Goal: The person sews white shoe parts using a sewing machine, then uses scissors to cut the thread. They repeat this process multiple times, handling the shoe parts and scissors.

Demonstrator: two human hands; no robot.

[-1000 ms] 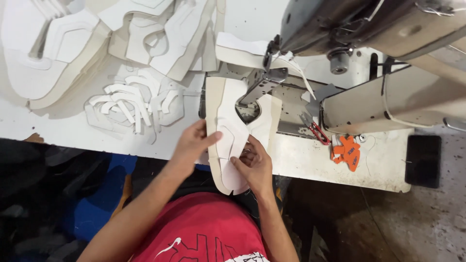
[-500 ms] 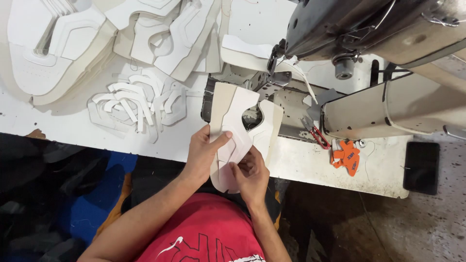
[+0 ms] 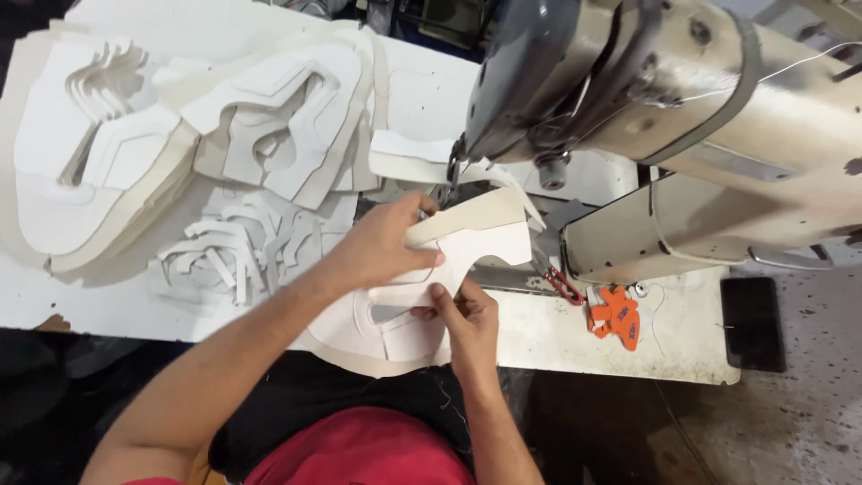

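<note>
White cut shoe-upper panel [image 3: 467,247] (cream underside showing) lies flat across the table edge.

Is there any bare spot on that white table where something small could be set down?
Some. A bare strip of table lies between the right hand and the orange snips; more past them toward the edge. The left is crowded with stacked white cut pieces and loose strips.

Person wore red shirt [image 3: 359,449], black fabric over lap. Both forearms bare, no sleeves, no gloves, no watch or rings on left hand [image 3: 382,247] or right hand [image 3: 467,328].
</note>
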